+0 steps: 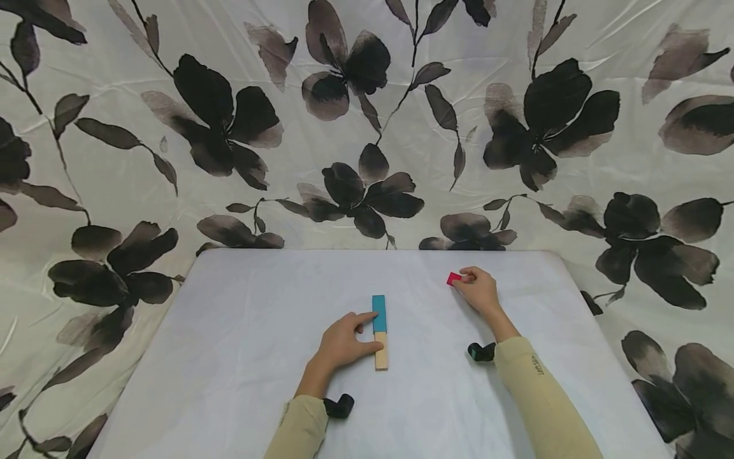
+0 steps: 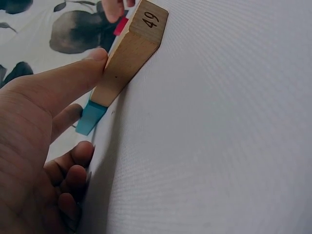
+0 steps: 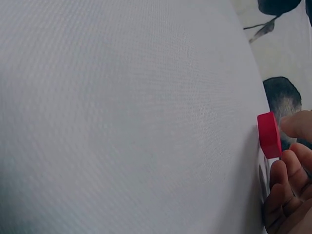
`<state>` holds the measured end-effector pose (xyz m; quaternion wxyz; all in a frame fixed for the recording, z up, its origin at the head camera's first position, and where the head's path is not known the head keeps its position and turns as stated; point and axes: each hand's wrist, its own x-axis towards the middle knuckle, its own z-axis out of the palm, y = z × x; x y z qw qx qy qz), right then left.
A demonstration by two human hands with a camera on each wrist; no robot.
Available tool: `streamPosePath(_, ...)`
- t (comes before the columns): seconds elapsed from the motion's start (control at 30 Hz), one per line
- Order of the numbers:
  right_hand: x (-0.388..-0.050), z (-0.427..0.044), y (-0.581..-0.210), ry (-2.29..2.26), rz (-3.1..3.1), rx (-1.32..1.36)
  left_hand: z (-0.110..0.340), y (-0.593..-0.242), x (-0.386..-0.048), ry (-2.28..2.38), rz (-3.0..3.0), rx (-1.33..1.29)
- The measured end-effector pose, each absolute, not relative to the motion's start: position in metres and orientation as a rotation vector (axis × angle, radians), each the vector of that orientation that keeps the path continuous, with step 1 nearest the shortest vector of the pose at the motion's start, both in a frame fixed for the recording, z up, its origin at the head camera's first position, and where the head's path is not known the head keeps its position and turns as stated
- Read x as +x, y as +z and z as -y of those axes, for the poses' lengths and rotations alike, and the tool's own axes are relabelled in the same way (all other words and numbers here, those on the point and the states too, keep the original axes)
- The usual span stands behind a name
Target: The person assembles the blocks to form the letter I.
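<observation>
Brightly lit in the head view, with faint glare on the curtain (image 1: 367, 127) and a soft shadow beside the right sleeve (image 1: 545, 405). Dimmer and greyer in both wrist views, with blurry-edged shadows on the table (image 2: 204, 136) beside the left hand (image 2: 29, 122) and right hand (image 3: 295, 183).

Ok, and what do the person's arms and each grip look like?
The left grip and right grip are bare. The left sleeve and right sleeve are pale khaki; the right one carries small dark lettering, too small to read surely. A black device juts out beside the left sleeve's end, a second device beside the right's.
</observation>
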<state>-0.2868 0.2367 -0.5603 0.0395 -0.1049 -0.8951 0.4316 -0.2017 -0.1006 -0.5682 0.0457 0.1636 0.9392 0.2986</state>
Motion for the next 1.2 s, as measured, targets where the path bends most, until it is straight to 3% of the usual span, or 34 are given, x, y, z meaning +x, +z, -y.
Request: streamPosePath(1.2, -0.2884, -0.2350, -0.5647, 1.286, 2.782, -0.345, 0.1006, -0.5734, -0.2011, 0.916, -2.880, 0.490)
